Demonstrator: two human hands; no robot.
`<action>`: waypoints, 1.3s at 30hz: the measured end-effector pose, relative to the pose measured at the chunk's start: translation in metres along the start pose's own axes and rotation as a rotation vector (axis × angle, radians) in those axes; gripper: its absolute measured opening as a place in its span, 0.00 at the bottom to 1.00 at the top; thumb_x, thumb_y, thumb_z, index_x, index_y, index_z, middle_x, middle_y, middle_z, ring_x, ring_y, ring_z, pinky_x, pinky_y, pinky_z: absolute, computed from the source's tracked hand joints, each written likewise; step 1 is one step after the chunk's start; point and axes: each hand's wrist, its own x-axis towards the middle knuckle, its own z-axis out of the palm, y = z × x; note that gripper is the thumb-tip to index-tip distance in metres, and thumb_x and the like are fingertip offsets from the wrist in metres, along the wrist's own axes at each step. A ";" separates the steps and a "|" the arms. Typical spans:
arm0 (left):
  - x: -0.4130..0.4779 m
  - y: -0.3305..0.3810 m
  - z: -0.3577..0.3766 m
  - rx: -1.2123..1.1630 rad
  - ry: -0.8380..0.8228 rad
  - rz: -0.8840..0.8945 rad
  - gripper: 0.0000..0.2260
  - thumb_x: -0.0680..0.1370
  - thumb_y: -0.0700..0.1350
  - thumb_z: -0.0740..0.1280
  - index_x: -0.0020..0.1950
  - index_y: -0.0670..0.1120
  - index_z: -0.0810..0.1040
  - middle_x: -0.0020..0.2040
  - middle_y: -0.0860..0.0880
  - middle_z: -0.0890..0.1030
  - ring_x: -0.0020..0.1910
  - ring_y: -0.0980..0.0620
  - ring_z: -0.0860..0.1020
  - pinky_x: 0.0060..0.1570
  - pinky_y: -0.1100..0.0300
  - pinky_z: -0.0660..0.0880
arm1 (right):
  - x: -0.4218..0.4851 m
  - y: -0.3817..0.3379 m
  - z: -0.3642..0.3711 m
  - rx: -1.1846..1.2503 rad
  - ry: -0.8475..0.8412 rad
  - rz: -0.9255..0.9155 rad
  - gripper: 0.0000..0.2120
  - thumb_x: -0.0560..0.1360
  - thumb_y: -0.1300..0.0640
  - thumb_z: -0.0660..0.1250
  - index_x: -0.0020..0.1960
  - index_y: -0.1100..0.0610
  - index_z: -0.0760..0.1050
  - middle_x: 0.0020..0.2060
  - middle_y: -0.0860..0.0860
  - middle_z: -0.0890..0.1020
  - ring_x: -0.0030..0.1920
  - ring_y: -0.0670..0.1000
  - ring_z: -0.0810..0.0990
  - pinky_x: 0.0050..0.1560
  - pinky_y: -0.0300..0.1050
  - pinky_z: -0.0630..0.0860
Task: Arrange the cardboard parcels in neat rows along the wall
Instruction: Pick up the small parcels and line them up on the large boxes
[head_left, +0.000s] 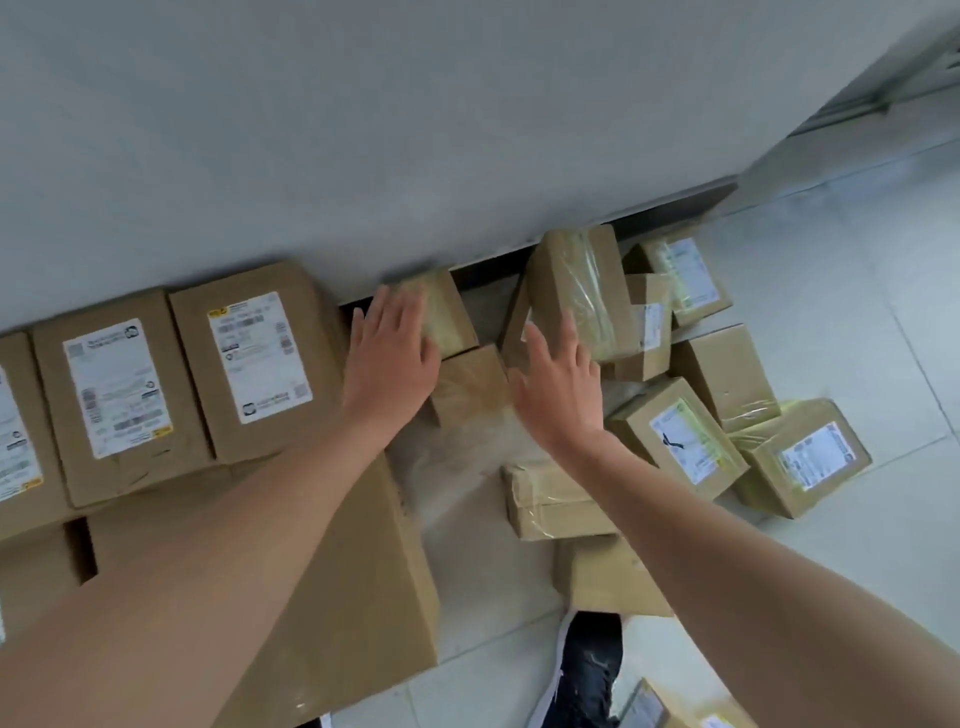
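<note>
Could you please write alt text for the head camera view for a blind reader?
The left hand lies flat on a small parcel by the wall; the right hand, open, reaches a tilted taped parcel. Labelled parcels line the wall at left; loose parcels lie jumbled at right.

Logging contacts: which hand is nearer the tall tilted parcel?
Right. The right hand is at the tall tilted parcel; the left hand is off to its left, on a small parcel.

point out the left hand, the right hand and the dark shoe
left hand (392, 358): head view, back of the hand
right hand (558, 387): head view, back of the hand
dark shoe (592, 670): head view, dark upper
</note>
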 end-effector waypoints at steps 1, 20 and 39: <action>0.011 0.008 0.015 0.001 -0.011 -0.016 0.25 0.82 0.48 0.56 0.79 0.46 0.56 0.78 0.44 0.60 0.78 0.45 0.52 0.75 0.40 0.49 | 0.010 0.022 0.002 -0.019 -0.002 0.026 0.30 0.79 0.48 0.60 0.77 0.50 0.53 0.78 0.62 0.48 0.74 0.66 0.59 0.68 0.62 0.63; 0.097 0.010 0.096 -0.067 -0.020 -0.637 0.49 0.66 0.61 0.73 0.78 0.55 0.47 0.75 0.38 0.55 0.68 0.34 0.62 0.51 0.43 0.73 | 0.065 0.077 0.015 0.078 0.099 0.178 0.50 0.68 0.37 0.70 0.79 0.48 0.44 0.76 0.63 0.50 0.72 0.68 0.56 0.68 0.65 0.60; -0.019 0.035 -0.268 0.009 -0.015 -0.221 0.46 0.66 0.67 0.69 0.75 0.50 0.53 0.72 0.39 0.58 0.64 0.34 0.66 0.48 0.48 0.69 | -0.081 -0.143 -0.238 0.168 0.222 0.299 0.49 0.67 0.36 0.69 0.78 0.46 0.46 0.76 0.60 0.48 0.72 0.65 0.55 0.69 0.64 0.58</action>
